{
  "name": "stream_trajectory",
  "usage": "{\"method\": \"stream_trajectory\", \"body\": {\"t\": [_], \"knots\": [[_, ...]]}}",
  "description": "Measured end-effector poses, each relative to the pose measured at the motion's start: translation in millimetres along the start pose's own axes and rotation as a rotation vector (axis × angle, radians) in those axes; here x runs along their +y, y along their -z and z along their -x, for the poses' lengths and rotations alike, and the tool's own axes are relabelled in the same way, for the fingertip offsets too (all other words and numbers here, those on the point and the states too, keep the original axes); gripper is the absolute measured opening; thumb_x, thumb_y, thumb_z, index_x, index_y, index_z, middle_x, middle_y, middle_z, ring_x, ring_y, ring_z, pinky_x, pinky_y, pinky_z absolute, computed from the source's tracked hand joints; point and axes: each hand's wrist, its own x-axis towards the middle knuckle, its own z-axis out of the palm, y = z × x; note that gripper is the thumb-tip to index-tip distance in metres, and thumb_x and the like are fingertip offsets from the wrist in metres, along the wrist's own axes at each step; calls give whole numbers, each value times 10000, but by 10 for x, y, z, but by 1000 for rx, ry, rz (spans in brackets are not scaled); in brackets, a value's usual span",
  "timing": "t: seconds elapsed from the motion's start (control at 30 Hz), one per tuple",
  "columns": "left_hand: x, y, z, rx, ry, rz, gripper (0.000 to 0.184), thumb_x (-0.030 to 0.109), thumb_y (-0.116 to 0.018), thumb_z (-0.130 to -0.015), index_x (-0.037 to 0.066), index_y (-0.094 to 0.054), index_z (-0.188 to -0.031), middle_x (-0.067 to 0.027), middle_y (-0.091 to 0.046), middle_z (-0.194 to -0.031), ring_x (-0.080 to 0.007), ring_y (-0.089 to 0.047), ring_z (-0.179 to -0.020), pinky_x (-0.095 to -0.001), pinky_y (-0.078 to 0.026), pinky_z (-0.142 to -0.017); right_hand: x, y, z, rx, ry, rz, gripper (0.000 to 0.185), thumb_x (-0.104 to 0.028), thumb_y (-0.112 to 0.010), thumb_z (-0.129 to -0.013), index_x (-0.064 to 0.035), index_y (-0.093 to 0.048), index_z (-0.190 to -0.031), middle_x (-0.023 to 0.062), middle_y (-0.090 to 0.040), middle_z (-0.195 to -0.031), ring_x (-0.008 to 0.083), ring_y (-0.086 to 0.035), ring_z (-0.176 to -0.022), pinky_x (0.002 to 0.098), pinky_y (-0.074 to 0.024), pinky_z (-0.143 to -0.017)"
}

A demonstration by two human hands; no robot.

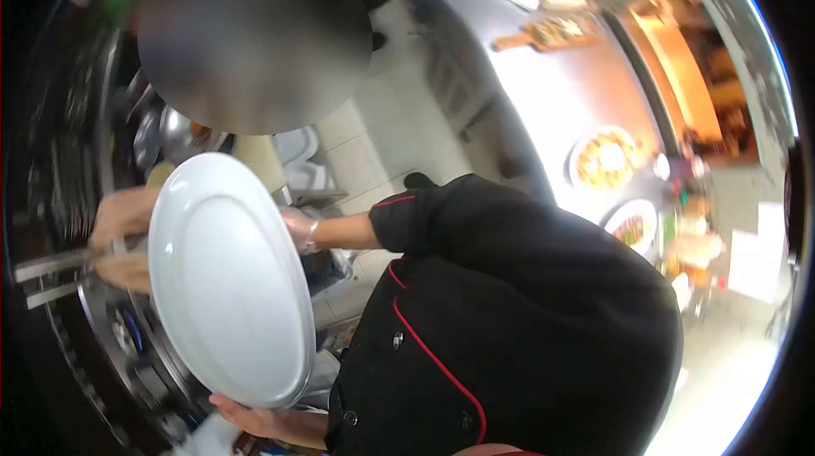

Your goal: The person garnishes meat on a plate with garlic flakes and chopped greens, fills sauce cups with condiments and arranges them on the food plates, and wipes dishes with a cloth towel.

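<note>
Wore black red-piped jacket (543,320); before it held glossy white oval plate (233,286), not yet set down, with half-curled left hand (244,415) and probably clear-gloved right hand (297,228), too hidden to judge curl.

The plate (238,278) looks smooth and glossy (the jacket (543,312), matt cloth).

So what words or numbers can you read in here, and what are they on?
None that I can read.
White plate: no words show.
Black jacket: no words show.
White sheet near the right edge: too bright and blurred to tell if there's writing.
Anything smaller: too blurred to read.
</note>
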Motion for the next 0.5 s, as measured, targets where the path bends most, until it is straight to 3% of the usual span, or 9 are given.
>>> {"method": "stream_trajectory", "body": {"t": [0.03, 0.1, 0.17, 0.2, 0.27, 0.3, 0.33, 0.37, 0.5], "knots": [[-259, 7, -148, -83, -89, -110, 543, 376, -399, -933, -81, -430, -1224, -222, -469, -1203, -275, -479, -1070, -390, -384, -918, -215, 250, 152, 60, -89, 3, 536, -428, -393, -900, -14, -460, -1232, 207, -526, -1181, 359, -528, -1056, 471, -429, -897], [64, -794, 99, -22, -44, -122, 462, 315, -446, -929, -93, -487, -1141, -206, -512, -1104, -260, -500, -1010, -361, -416, -871, -616, 870, 609, 247, -293, 307, 508, -457, -435, -877, -37, -521, -1150, 183, -567, -1102, 308, -570, -958, 440, -480, -781], [-57, -1185, 144, -391, -64, -39, 400, 275, -435, -938, -98, -513, -1059, -189, -523, -1052, -242, -508, -934, -341, -435, -809, -1010, 1572, 1150, 174, -332, 512, 386, -325, -416, -895, -103, -494, -1200, 93, -592, -1034, 192, -586, -789, 333, -502, -679], [-73, -1407, 153, -672, -193, -43, 343, 244, -441, -933, -75, -484, -1054, -155, -526, -985, -191, -483, -907, -331, -423, -805, -1149, 1854, 1443, 340, -316, 650, 380, -346, -419, -890, -95, -525, -1155, 68, -612, -1000, 182, -580, -786, 319, -488, -683], [165, -2032, 433, -965, -371, -81, 311, 228, -423, -926, -62, -508, -851, -81, -525, -752, -136, -446, -704, -295, -382, -608, -1506, 2321, 2094, 660, -265, 630, 304, -274, -496, -840, -87, -564, -1070, 60, -613, -951, 153, -578, -796, 303, -478, -665], [363, -2333, 639, -1113, -418, -134, 324, 222, -417, -921, -50, -498, -766, -57, -507, -667, -121, -423, -636, -290, -349, -541, -1597, 2638, 2399, 703, -193, 835, 286, -262, -500, -839, -70, -573, -1039, 56, -615, -924, 147, -573, -769, 291, -476, -651], [399, -2606, 808, -1157, -527, -157, 341, 215, -405, -915, -29, -443, -678, -47, -430, -551, -105, -374, -557, -293, -288, -482, -1667, 2915, 2684, 741, -123, 1044, 271, -249, -504, -837, -54, -582, -1009, 53, -618, -897, 141, -568, -741, 279, -473, -637], [360, -2865, 959, -1222, -520, -182, 331, 205, -415, -910, -17, -424, -665, -69, -374, -523, -95, -357, -536, -295, -279, -469, -1872, 2849, 2965, 869, -125, 886, 248, -242, -510, -844, -51, -591, -981, 50, -618, -874, 134, -569, -726, 270, -474, -629], [440, -3962, 1841, -1419, -825, -119, 317, 195, -487, -880, 8, -418, -634, -205, -400, -535, -365, -409, -470, -393, -314, -454, -1966, 3050, 3762, 1054, 87, 480, 247, -268, -500, -882, -51, -603, -942, 44, -619, -809, 117, -568, -678, 259, -479, -623]]}}
